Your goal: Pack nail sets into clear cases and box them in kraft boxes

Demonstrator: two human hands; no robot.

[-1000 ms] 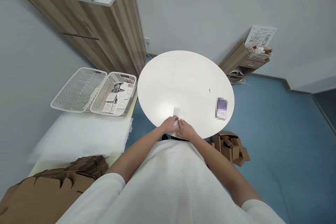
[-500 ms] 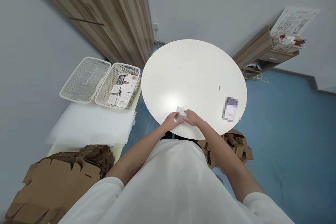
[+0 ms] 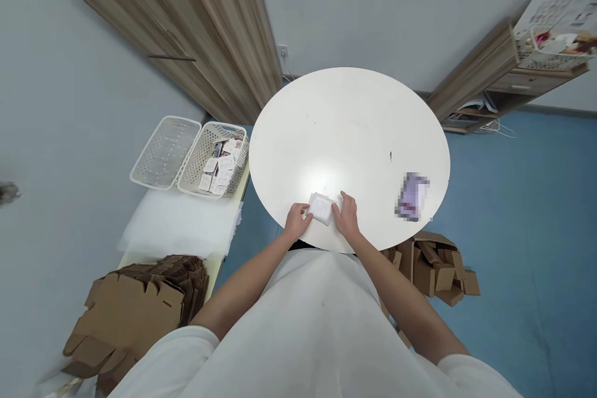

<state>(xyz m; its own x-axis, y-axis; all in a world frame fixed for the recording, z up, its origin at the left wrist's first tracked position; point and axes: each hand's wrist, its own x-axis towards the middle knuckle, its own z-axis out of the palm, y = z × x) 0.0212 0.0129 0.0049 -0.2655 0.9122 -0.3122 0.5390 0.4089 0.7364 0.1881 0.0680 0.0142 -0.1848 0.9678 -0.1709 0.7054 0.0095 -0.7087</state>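
A small square white packet (image 3: 321, 208) lies near the front edge of the round white table (image 3: 349, 112). It seems wrapped in thin, translucent white material, with faint markings on top too small to read. On its left side my left hand (image 3: 297, 219) grips the edge, thumb at the near corner and fingertips just above it. My right hand (image 3: 346, 215) rests at the opposite side with its thumb against the packet; its fingers point away from me, spread and holding nothing.
A pixelated purple item (image 3: 412, 197) lies at the table's right. To the left are an open white basket (image 3: 186, 181) of printed cards, white sheets (image 3: 180, 222) and stacked flat cardboard (image 3: 135, 308). A carton of cardboard boxes (image 3: 436, 267) stands on the floor at right.
Both hands were close together, folding white material over the packet. Now they have moved apart to its two sides, and the packet lies flat. The camera view has shifted slightly.
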